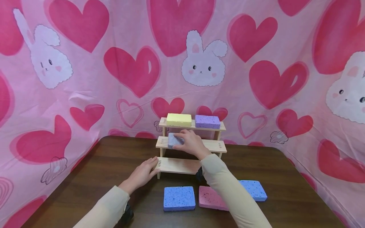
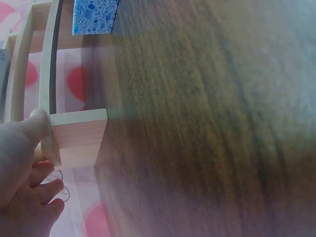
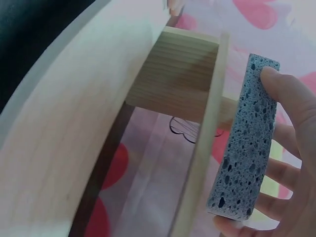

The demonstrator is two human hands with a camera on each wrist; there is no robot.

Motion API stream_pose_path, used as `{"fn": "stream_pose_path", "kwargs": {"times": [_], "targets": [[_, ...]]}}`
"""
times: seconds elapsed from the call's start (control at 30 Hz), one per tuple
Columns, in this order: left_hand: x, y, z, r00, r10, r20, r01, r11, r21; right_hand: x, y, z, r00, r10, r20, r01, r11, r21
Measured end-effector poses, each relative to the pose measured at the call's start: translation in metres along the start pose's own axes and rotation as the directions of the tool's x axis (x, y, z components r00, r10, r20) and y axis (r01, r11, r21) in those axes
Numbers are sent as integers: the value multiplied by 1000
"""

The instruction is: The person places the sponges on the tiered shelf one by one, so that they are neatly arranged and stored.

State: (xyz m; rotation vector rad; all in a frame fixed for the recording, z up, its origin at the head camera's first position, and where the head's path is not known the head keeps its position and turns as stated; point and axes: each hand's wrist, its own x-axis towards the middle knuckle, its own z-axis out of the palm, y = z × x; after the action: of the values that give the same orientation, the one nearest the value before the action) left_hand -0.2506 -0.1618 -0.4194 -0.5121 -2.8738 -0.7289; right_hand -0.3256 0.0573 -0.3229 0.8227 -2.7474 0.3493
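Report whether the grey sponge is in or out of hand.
In: the right hand grips the grey sponge between thumb and fingers, at the middle shelf.

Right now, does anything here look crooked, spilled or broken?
Nothing really stands out. The wooden stand is upright, the yellow sponge and purple sponge sit side by side on its top step, and no spill or damage shows. At most, the pink backdrop looks slightly creased.
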Motion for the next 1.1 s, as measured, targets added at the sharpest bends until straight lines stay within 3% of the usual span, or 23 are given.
{"fn": "stream_pose_path", "kwargs": {"times": [0.37, 0.73, 0.93, 1.1], "targets": [[1, 1, -2, 1000, -11, 6, 11, 1000, -5, 6, 1, 10, 999, 23, -32, -23, 1000, 15], [1, 1, -2, 1000, -16, 10, 16, 1000, -3, 11, 0, 16, 999, 40, -8, -40, 999, -7], [1, 0, -1, 1000, -14, 14, 14, 1000, 0, 11, 2, 19, 999, 17, -50, -18, 1000, -21], [1, 0, -1, 1000, -14, 20, 14, 1000, 7, 9, 5, 18, 997, -16, -72, 18, 999, 28]]}}
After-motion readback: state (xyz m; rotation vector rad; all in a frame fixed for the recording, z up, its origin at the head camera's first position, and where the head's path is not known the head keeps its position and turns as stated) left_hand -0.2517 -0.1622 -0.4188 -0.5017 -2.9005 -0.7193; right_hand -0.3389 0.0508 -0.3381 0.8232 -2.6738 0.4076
